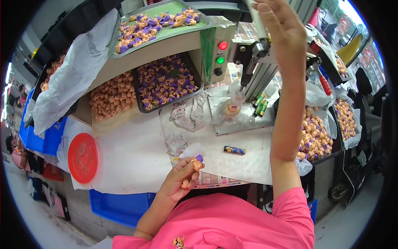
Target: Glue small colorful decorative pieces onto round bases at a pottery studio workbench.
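Note:
My left hand (179, 179) is low over the near edge of the table and holds a small orange toy figure (195, 164) with a purple top. My right hand (278, 25) is raised high at the back, its fingers around the white lever handle (258, 20) of a small press machine (253, 62). Under the press head stands another orange and purple piece (231, 108) on the machine's grey base plate (244, 120), wrapped in clear plastic.
Trays of orange and purple figures sit behind: a black tray (166, 81), a green tray (157, 23) above it, a heap of plain orange ones (110, 97). More fill a bin at right (313, 135). A red lid (83, 157) lies at left, a blue lighter (234, 150) in the middle.

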Demonstrator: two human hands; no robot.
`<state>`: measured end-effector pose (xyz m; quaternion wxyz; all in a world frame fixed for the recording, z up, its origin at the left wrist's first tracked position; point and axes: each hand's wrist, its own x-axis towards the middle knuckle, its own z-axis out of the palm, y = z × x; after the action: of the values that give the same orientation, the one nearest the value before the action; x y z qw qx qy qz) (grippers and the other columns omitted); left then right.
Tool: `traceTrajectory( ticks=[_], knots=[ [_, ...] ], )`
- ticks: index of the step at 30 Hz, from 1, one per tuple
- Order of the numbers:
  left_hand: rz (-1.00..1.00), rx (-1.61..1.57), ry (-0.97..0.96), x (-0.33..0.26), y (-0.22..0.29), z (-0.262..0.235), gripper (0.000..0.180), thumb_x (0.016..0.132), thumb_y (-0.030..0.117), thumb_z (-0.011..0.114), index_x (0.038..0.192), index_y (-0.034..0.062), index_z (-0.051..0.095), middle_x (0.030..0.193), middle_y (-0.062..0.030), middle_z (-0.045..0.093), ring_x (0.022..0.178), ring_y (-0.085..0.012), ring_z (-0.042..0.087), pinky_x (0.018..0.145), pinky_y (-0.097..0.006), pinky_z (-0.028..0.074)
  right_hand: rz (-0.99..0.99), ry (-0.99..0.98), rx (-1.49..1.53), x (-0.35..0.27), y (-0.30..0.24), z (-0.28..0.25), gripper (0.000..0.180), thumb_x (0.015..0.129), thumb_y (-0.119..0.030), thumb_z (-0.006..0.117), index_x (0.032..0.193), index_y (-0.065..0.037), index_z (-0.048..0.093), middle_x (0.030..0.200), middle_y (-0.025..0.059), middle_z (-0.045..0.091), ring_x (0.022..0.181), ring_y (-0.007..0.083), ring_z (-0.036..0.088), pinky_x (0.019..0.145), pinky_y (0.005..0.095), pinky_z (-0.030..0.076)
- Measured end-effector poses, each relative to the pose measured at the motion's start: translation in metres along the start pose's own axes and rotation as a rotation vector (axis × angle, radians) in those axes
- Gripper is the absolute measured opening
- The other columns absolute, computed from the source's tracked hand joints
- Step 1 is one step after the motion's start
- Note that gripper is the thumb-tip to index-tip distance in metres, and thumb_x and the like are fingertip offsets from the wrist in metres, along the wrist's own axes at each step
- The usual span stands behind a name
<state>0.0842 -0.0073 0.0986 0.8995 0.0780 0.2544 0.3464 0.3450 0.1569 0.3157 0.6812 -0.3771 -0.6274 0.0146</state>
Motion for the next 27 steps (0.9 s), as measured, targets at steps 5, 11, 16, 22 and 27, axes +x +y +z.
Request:
traceTrajectory(
  ticks=[5,11,16,22,27],
  knots=[
    [0.036,-0.012,0.025,-0.014,0.010,-0.009,0.023,0.094,0.016,0.057,0.113,0.0057,0.052,0.103,-0.0105,0.060,0.067,-0.0060,0.053,0.043,-0.013,0.038,-0.018,0.193,-0.179,-0.053,0.027,-0.019,0.024,0.093,-0.016,0.058,0.110,-0.001,0.065,0.101,0.0063,0.069,0.093,0.0100,0.063,0.081,0.0219,0.048],
    [0.164,0.017,0.102,-0.016,0.029,-0.025,0.017,0.093,0.014,0.058,0.108,0.0063,0.054,0.100,-0.0082,0.061,0.070,-0.0066,0.053,0.044,-0.013,0.037,0.799,-0.514,-0.572,-0.180,0.077,-0.068,0.027,0.079,-0.013,0.071,0.103,-0.003,0.068,0.094,0.0099,0.069,0.083,0.0139,0.064,0.074,0.0260,0.050],
    [0.113,0.039,0.032,0.003,0.015,-0.004,0.019,0.094,0.013,0.057,0.111,0.0062,0.054,0.103,-0.0098,0.062,0.073,-0.0074,0.055,0.044,-0.014,0.036,0.548,-0.305,-0.253,-0.233,0.113,-0.044,0.031,0.075,-0.014,0.074,0.102,-0.002,0.064,0.097,0.0136,0.066,0.085,0.0222,0.061,0.078,0.0311,0.049],
    [0.054,0.043,0.038,0.020,-0.002,0.016,0.024,0.094,0.015,0.057,0.114,0.0042,0.052,0.105,-0.0124,0.061,0.073,-0.0090,0.053,0.045,-0.014,0.037,0.445,-0.321,-0.503,-0.216,0.076,-0.083,0.025,0.071,-0.016,0.078,0.084,0.000,0.065,0.076,0.0118,0.063,0.075,0.0270,0.060,0.069,0.0341,0.047],
    [0.064,0.100,0.051,0.038,-0.017,0.033,0.021,0.093,0.015,0.058,0.111,0.0052,0.052,0.104,-0.0113,0.059,0.080,-0.0095,0.057,0.045,-0.013,0.041,0.393,-0.325,-0.640,-0.200,0.047,-0.160,0.026,0.071,-0.019,0.079,0.085,0.000,0.066,0.077,0.0119,0.064,0.074,0.0255,0.060,0.066,0.0336,0.046]
  ],
)
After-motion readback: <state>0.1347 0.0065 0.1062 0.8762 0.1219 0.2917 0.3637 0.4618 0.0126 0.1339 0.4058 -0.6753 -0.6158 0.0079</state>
